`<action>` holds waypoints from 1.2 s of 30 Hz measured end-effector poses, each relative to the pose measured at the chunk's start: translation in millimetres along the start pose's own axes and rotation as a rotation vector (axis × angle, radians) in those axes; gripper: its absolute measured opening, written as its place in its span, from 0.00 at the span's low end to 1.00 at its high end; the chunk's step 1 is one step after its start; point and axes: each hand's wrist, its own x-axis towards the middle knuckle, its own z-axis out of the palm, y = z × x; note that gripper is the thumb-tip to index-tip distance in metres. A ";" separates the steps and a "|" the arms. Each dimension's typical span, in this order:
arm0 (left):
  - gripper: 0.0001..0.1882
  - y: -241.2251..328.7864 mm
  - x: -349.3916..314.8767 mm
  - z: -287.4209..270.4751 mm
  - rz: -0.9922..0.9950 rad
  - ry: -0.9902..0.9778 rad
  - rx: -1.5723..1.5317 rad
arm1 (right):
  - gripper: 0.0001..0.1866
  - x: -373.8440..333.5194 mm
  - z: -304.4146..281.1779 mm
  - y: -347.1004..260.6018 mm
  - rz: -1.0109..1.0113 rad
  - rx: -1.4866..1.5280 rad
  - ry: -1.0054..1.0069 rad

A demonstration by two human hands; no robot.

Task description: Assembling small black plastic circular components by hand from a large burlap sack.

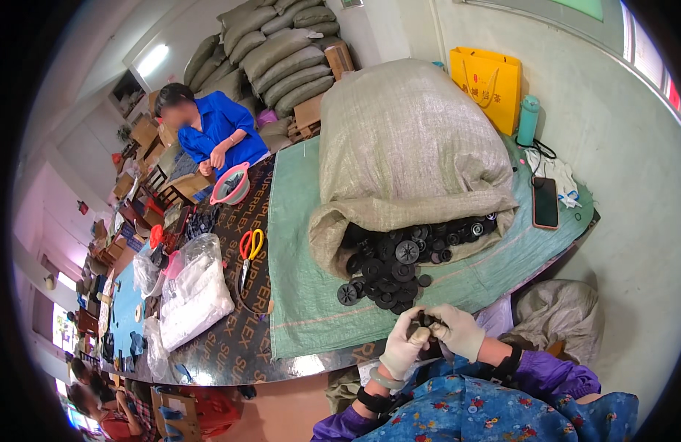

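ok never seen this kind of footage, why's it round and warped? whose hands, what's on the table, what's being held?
There is no machine here: a person wears a wide fisheye camera on the head, looking down, so the picture is round and straight edges bend. The two white-gloved hands at the lower edge are the wearer's own. The left hand and the right hand together pinch a small black round part between their fingers. In front of them, a large woven sack lies on a green mat, spilling a pile of black plastic discs. Also on the table: orange-handled scissors, a clear bag of white pieces and a phone. A co-worker in blue sits at the far end.
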 end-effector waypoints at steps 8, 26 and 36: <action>0.30 7.7 -0.2 -1.8 -0.078 -0.061 -0.240 | 0.18 5.5 -10.4 -19.5 -0.122 -0.143 0.008; 0.30 7.6 0.7 -1.8 -0.065 -0.004 -0.062 | 0.17 3.7 -12.4 -18.1 -0.082 -0.169 -0.003; 0.37 5.3 3.3 1.7 0.241 0.013 0.457 | 0.14 -1.4 -10.0 -11.9 -0.005 0.071 0.043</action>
